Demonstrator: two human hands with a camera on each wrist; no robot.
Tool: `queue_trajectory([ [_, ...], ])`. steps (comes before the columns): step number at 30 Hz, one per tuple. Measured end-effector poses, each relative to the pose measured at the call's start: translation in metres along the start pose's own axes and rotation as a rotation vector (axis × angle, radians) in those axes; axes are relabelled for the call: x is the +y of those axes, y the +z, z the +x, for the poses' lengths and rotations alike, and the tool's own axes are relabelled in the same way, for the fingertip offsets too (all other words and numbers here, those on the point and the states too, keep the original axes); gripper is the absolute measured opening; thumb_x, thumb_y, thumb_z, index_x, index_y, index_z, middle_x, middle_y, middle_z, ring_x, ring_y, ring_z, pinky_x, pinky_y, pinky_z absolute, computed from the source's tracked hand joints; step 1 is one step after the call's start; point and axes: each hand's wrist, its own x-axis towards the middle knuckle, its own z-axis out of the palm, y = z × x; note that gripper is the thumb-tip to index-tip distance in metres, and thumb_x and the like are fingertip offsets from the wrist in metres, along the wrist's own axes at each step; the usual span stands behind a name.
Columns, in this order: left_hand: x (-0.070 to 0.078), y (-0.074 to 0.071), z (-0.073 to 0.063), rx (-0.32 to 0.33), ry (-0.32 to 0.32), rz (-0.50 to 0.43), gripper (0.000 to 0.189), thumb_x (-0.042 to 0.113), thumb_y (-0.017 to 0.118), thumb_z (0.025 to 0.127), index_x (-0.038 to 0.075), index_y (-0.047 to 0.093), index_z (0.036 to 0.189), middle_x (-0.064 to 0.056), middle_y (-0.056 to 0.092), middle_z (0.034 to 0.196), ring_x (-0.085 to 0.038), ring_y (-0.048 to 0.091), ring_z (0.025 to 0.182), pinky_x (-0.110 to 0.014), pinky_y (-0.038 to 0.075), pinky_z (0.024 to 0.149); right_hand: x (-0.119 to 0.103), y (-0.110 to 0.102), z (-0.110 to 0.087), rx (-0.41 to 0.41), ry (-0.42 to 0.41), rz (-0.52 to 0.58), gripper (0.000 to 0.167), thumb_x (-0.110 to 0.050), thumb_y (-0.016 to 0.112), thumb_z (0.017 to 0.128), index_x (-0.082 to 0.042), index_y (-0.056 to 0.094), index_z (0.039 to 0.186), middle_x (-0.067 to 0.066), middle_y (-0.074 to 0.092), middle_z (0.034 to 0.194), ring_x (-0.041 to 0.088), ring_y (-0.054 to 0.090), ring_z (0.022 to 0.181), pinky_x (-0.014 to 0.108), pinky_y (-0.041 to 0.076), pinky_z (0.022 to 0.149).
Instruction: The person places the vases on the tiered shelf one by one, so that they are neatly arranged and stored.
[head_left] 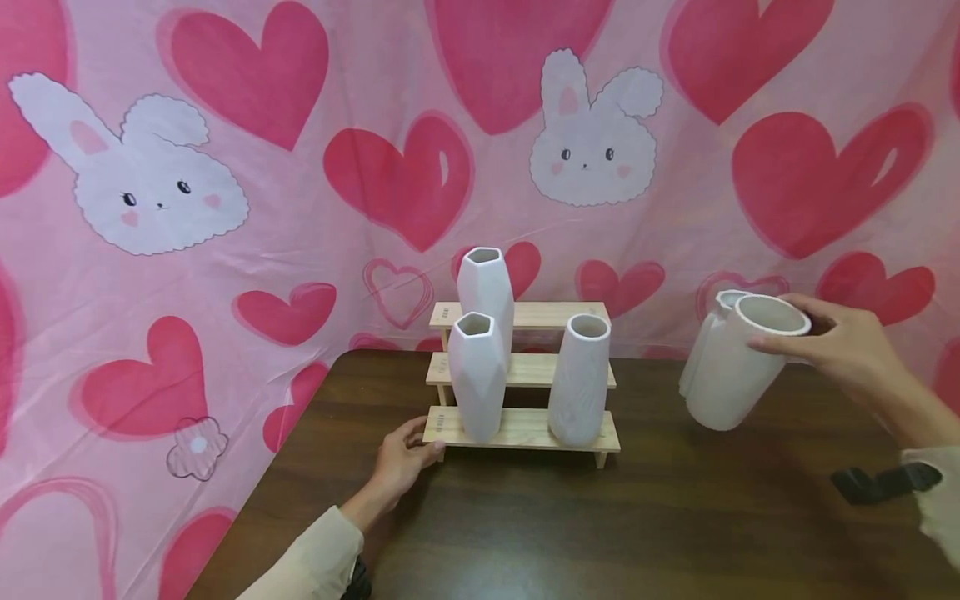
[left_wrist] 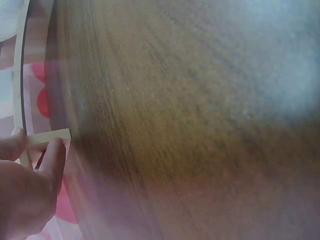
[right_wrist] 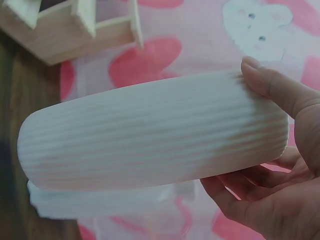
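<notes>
My right hand (head_left: 847,337) grips a white ribbed vase (right_wrist: 150,132) near its rim, thumb on one side and fingers on the other. That vase leans, with its mouth towards the hand. Close behind it is another white vase (head_left: 701,354) with a wavy rim, partly hidden. My left hand (head_left: 405,458) holds the left end of the lowest step of a three-step wooden stand (head_left: 528,423). Two faceted white vases stand on the stand's left side, a front one (head_left: 478,379) and a back one (head_left: 487,287). A rounded white vase (head_left: 581,383) stands at the lowest step's right.
The stand rests on a dark brown wooden table (head_left: 525,517). Behind the table hangs a pink cloth (head_left: 367,75) with hearts and rabbits. A dark strap end (head_left: 885,483) hangs below the right wrist.
</notes>
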Motion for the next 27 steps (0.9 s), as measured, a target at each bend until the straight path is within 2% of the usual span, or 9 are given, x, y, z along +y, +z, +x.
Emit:
queue_trajectory([
  [3,0.000,-0.001,0.000,-0.004,0.001,0.003,0.057,0.003,0.069,0.087,-0.003,0.046,0.138,-0.022,0.066,0.111,-0.025,0.069,0.090,-0.036,0.059,0.080,-0.014,-0.002,-0.003,-0.009,0.017,0.012,0.080,-0.048,0.073,0.082,-0.015,0.040,0.147,0.010,0.051,0.123,0.030,0.048,0.103,0.027,0.053,0.062],
  [4,0.000,-0.001,0.000,-0.005,0.001,0.004,0.056,0.002,0.069,0.087,-0.003,0.046,0.138,-0.022,0.066,0.111,-0.025,0.069,0.091,-0.036,0.059,0.080,-0.018,-0.002,-0.003,-0.008,0.018,0.014,0.081,-0.049,0.073,0.081,-0.016,0.040,0.147,0.011,0.050,0.124,0.030,0.048,0.103,0.028,0.053,0.062],
  [9,-0.002,-0.003,0.001,-0.010,0.005,0.000,0.056,0.003,0.069,0.087,-0.002,0.047,0.138,-0.021,0.066,0.110,-0.026,0.069,0.092,-0.036,0.059,0.080,-0.038,-0.005,-0.004,-0.004,0.018,0.053,0.075,-0.049,0.074,0.081,-0.020,0.045,0.143,0.001,0.054,0.117,0.021,0.052,0.096,0.026,0.053,0.064],
  [13,-0.005,-0.005,0.001,-0.013,0.006,0.002,0.055,0.002,0.069,0.087,-0.002,0.047,0.138,-0.021,0.066,0.109,-0.027,0.068,0.093,-0.037,0.059,0.080,-0.052,-0.006,-0.002,-0.035,0.033,0.069,0.078,-0.050,0.073,0.081,-0.025,0.040,0.147,0.000,0.051,0.123,0.024,0.049,0.105,0.031,0.053,0.069],
  [17,-0.005,-0.003,0.002,-0.013,0.004,0.002,0.056,0.002,0.069,0.087,-0.002,0.046,0.138,-0.021,0.066,0.110,-0.028,0.068,0.093,-0.037,0.059,0.081,-0.064,-0.010,0.003,-0.072,0.026,0.065,0.078,-0.051,0.071,0.082,-0.027,0.037,0.148,0.003,0.049,0.127,0.026,0.046,0.109,0.031,0.052,0.070],
  [21,-0.004,-0.001,0.002,-0.008,0.010,0.002,0.056,0.001,0.068,0.087,-0.003,0.046,0.138,-0.022,0.066,0.110,-0.028,0.068,0.092,-0.037,0.059,0.080,-0.079,-0.008,0.011,-0.085,-0.003,0.069,0.075,-0.050,0.072,0.082,-0.026,0.041,0.146,0.001,0.052,0.122,0.023,0.050,0.103,0.028,0.054,0.067],
  [27,-0.002,0.001,0.003,0.001,0.015,0.004,0.055,0.001,0.068,0.088,-0.003,0.046,0.138,-0.022,0.066,0.110,-0.029,0.068,0.092,-0.036,0.060,0.079,-0.101,0.002,0.025,-0.058,-0.069,0.095,0.068,-0.050,0.074,0.080,-0.023,0.051,0.138,-0.002,0.059,0.113,0.019,0.054,0.096,0.027,0.053,0.069],
])
